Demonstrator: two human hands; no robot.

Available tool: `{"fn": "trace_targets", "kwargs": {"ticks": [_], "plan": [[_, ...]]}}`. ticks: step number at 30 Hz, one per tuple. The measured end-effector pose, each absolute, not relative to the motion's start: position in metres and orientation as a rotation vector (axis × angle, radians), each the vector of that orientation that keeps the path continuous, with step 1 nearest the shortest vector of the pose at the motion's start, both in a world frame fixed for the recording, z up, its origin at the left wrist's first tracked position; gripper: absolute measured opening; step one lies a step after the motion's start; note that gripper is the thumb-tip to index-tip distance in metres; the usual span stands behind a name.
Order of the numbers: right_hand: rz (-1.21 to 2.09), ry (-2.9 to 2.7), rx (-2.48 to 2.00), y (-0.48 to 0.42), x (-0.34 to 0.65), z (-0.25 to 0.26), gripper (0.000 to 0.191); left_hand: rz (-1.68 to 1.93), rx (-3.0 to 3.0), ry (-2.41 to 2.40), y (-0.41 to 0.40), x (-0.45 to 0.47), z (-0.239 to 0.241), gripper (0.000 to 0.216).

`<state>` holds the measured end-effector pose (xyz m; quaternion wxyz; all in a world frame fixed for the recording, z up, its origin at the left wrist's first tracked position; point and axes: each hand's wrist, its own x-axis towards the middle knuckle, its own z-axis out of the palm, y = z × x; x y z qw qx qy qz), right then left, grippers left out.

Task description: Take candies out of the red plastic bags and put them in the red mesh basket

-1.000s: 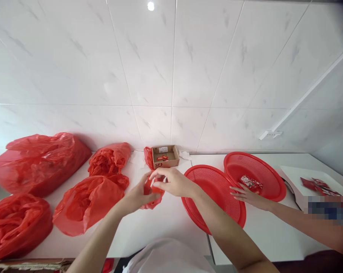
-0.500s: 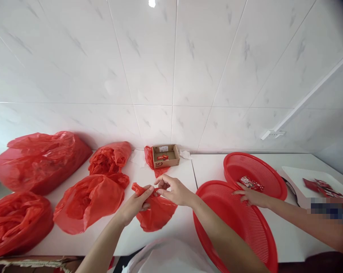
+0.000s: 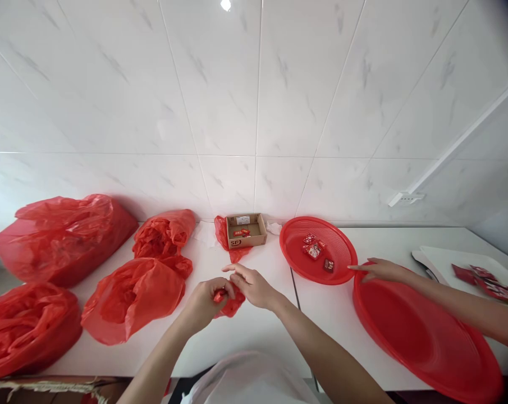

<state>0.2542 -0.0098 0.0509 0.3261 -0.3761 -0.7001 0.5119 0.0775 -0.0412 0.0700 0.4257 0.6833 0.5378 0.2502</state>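
My left hand is closed around a red plastic bag, now bunched up small. Against it, my right hand bends its fingers onto the same bag, its index finger reaching out over the left hand. Part of the bag hides behind the fingers. Just beyond my hands is a small cardboard box with a red packet inside, and a loose piece of red plastic beside it.
Several red plastic bags lie to the left. At right a red basket contains small packets. A co-worker's hand grips a large red basin. Beyond it, a white tray carries red packets.
The bag in my hands has been gathered from a spread shape into a small bunch. The basket with packets has shifted left; the co-worker's hand and the basin have moved right.
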Motion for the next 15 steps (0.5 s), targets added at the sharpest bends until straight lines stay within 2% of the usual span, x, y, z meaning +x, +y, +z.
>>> {"fn": "trace_targets", "kwargs": {"ticks": [2, 5, 9, 15], "plan": [[1.341, -1.791, -1.008, -0.011, 0.251, 0.039, 0.032, 0.737, 1.834, 1.455, -0.041, 0.078, 0.062, 0.021], [1.534, -1.672, -0.911, -0.014, 0.248, 0.032, 0.034, 0.936, 1.95, 1.558, -0.042, 0.078, 0.055, 0.028], [1.713, -1.602, -0.812, -0.015, 0.252, 0.035, 0.034, 1.054, 1.981, 1.498, -0.042, 0.077, 0.054, 0.027], [1.537, -1.668, -0.866, -0.015, 0.265, 0.047, 0.027, 0.891, 1.992, 1.408, -0.045, 0.071, 0.047, 0.034]]}}
